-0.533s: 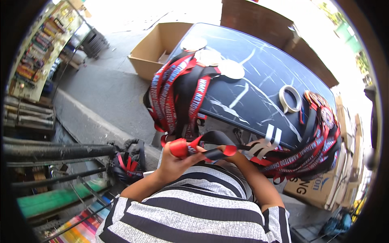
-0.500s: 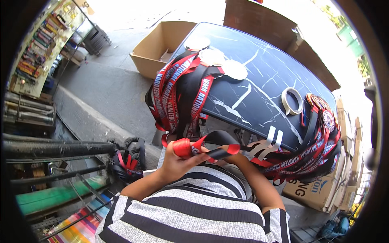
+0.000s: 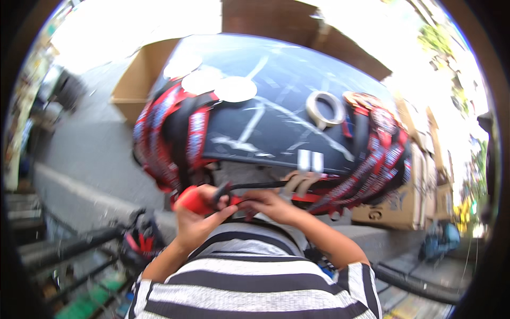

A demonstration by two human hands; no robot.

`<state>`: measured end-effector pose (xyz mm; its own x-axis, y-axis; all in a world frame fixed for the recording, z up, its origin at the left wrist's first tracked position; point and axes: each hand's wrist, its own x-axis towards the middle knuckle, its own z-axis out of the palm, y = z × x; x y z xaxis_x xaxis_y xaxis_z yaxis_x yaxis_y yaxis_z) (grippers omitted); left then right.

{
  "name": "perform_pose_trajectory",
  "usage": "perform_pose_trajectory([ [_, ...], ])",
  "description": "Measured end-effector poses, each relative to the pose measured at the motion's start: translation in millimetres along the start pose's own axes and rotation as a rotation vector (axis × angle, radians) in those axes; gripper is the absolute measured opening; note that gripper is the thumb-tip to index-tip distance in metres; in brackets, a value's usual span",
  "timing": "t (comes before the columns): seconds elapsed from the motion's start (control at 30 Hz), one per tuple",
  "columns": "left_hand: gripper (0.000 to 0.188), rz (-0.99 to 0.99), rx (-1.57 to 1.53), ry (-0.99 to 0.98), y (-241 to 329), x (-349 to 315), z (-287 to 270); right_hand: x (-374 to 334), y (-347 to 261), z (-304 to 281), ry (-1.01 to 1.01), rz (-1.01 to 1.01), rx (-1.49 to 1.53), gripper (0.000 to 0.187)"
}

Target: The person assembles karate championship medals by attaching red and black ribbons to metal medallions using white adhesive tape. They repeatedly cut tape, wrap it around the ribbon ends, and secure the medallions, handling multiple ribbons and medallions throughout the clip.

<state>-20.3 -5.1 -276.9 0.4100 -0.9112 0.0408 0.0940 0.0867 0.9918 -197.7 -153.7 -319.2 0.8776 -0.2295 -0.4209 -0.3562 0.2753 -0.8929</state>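
My left hand (image 3: 197, 222) is closed around a red rolled or folded medal ribbon (image 3: 192, 201) in front of my striped shirt. A black stretch of ribbon (image 3: 255, 185) loops up beside its fingers and runs right toward the table's near edge. Close by on the right, my right hand (image 3: 273, 207) pinches part of the same ribbon, its fingertips almost meeting the left thumb. Motion blur hides the exact grip. Just beyond, pale tape strips (image 3: 304, 162) hang over the near edge of the dark marbled table (image 3: 281, 127).
Red and black medal ribbons (image 3: 170, 133) drape off the table's left side, their round medals (image 3: 236, 89) on top. Another bunch of ribbons (image 3: 372, 165) with gold-coloured medals hangs at right. A tape roll (image 3: 325, 110) lies between. Cardboard boxes (image 3: 393, 210) stand right; metal rails (image 3: 79, 242) are at left.
The whole view has swung right, shifting the table leftward in the picture. My right hand, partly hidden before, now shows at the ribbon beside my left hand. The ribbon's red-and-black loop has drawn in.
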Motion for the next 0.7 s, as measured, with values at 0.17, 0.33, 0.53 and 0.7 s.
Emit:
perform_pose_trajectory([
  [0.17,0.064,-0.031,-0.247,0.061,-5.9,0.5,-6.2,5.1,17.2,2.6,-0.126,-0.216,-0.009,0.026],
  [0.33,0.036,-0.082,-0.568,-0.274,-3.8,1.5,-34.9,-0.8,8.6,-3.1,-0.221,-0.125,-0.043,0.025],
  [0.53,0.033,-0.285,-0.063,-0.304,1.4,2.6,-59.2,-23.5,-16.2,-5.7,-0.16,-0.201,0.124,0.02],
  [0.7,0.032,0.057,0.049,-0.139,-9.6,12.8,-43.6,-51.3,-57.7,14.0,-0.153,-0.351,0.127,0.018],
])
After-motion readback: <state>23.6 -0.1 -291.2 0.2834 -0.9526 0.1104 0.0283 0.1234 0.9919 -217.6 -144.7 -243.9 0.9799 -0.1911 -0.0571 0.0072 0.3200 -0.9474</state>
